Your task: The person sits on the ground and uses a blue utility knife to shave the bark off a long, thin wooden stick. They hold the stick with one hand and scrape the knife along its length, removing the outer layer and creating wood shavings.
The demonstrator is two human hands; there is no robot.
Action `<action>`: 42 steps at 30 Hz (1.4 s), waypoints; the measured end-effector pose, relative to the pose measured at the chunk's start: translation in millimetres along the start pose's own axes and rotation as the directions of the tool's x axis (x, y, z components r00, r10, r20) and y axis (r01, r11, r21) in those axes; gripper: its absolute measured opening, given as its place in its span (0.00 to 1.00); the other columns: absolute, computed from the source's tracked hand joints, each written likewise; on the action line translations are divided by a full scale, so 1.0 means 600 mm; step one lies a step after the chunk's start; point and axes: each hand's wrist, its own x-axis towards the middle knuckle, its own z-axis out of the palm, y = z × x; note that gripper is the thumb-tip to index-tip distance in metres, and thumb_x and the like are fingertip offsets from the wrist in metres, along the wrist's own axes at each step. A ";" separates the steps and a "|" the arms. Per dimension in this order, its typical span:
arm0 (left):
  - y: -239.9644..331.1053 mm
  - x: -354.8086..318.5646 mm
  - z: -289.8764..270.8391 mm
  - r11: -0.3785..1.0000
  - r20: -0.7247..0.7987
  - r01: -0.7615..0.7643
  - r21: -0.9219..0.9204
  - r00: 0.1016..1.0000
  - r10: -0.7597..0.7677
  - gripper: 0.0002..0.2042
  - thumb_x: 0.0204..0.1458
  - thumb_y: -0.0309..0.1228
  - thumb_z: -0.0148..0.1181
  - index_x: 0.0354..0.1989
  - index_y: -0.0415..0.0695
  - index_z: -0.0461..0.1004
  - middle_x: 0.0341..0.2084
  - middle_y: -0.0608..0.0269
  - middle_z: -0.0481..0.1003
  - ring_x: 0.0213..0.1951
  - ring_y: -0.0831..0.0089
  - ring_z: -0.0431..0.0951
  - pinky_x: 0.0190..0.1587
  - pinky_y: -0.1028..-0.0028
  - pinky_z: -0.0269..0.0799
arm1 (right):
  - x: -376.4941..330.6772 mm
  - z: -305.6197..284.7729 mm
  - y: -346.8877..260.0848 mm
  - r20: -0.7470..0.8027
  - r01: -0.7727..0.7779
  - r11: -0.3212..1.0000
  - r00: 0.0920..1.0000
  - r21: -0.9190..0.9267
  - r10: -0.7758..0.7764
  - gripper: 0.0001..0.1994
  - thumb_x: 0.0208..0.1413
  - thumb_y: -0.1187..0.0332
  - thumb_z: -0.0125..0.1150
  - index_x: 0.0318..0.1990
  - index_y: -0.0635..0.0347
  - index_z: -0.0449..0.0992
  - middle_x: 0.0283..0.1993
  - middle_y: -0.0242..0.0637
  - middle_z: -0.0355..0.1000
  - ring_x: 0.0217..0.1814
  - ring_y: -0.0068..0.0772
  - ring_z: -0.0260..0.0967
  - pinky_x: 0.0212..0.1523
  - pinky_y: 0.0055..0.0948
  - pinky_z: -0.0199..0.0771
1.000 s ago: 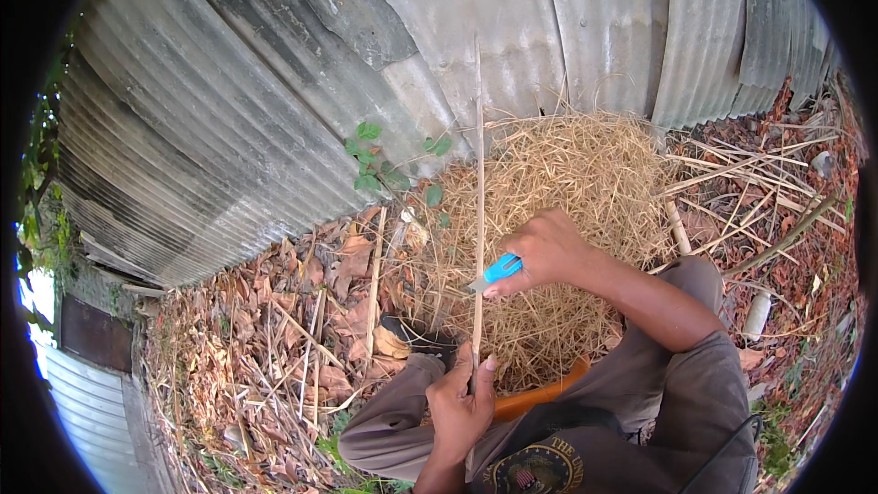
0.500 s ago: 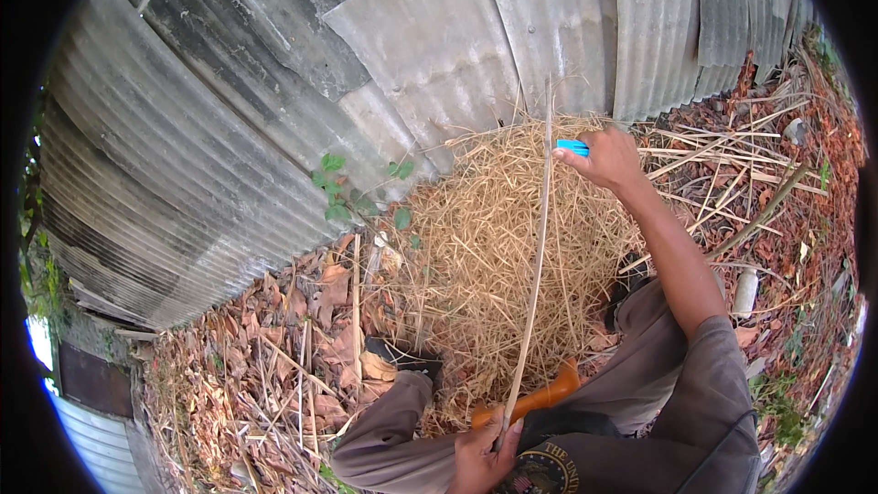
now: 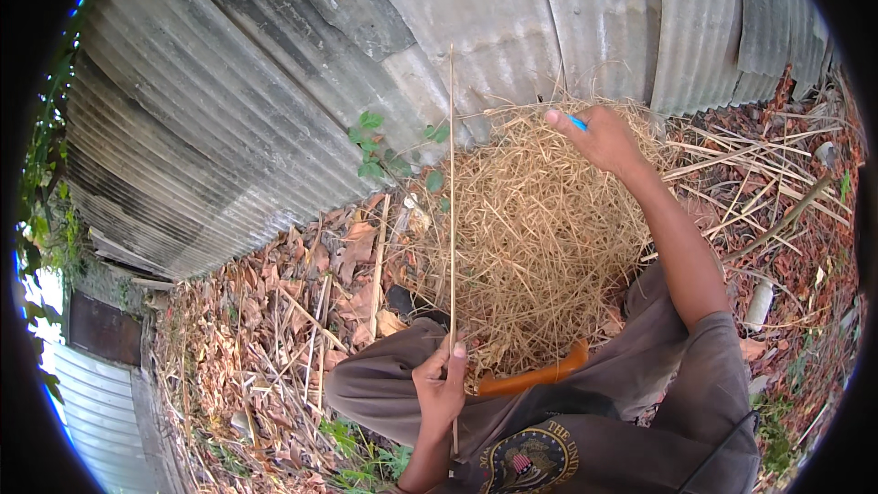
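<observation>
Shift since the frame half a second ago: the thin stick (image 3: 452, 220) has swung leftward and straightened in view, the left hand (image 3: 441, 386) has gone left with it, and a gap has opened between stick and right hand (image 3: 604, 139).
Left hand: closed around the stick near its lower end, thumb along the shaft, a short tail showing below the grip.
Right hand: gripping a blue cutter (image 3: 577, 123), mostly hidden in the fist; its blade cannot be made out.
Stick and cutter: the stick lies to the left of the right hand, clear of it; its long axis runs from the left hand, the nearer one, up the view toward the fence (image 3: 494, 14). Whether the tip touches the fence cannot be told.
Stick's make: pale, slender, nearly straight, woody in look.
Orange piece: a smooth, curved orange piece (image 3: 535, 375) by the lap, its kind unclear.
Heap: dry, golden, straw-like curls in a tangled heap (image 3: 558, 229), between the legs and the fence.
Ground at left: brittle brown leaves (image 3: 352, 252), curled and broad, with loose stalks among them.
Ground at right: split pale sticks (image 3: 759, 165) crisscrossed, and a whitish cylinder (image 3: 759, 305) on reddish litter.
Fence: weathered grey corrugated sheets, ridged and overlapping, a green sprig (image 3: 369, 142) before them.
</observation>
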 end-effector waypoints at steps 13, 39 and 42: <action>0.096 0.082 0.102 0.980 0.099 -0.134 0.145 0.988 0.120 0.14 0.59 0.28 0.54 0.49 0.33 0.73 0.21 0.75 0.67 0.24 0.90 0.62 0.25 0.85 0.58 | -0.049 0.059 -0.045 0.019 0.458 0.869 0.886 -0.188 -0.463 0.40 0.41 0.22 0.45 0.13 0.56 0.74 0.09 0.38 0.63 0.15 0.41 0.68 0.18 0.39 0.65; 0.059 0.070 0.051 0.984 0.148 0.050 -0.169 0.989 -0.025 0.18 0.63 0.38 0.48 0.44 0.33 0.74 0.10 0.75 0.59 0.13 0.89 0.54 0.15 0.84 0.49 | -0.086 0.085 -0.102 0.264 0.507 0.859 0.839 -0.066 -0.475 0.38 0.43 0.26 0.49 0.12 0.57 0.73 0.10 0.39 0.64 0.16 0.45 0.67 0.21 0.41 0.65; 0.057 0.068 0.051 0.999 0.160 -0.026 -0.037 0.987 0.032 0.19 0.62 0.40 0.49 0.46 0.34 0.74 0.10 0.75 0.60 0.12 0.89 0.55 0.14 0.84 0.48 | -0.088 0.090 -0.092 0.266 0.544 0.837 0.817 -0.059 -0.512 0.42 0.41 0.21 0.43 0.11 0.58 0.72 0.10 0.40 0.63 0.16 0.44 0.67 0.19 0.40 0.65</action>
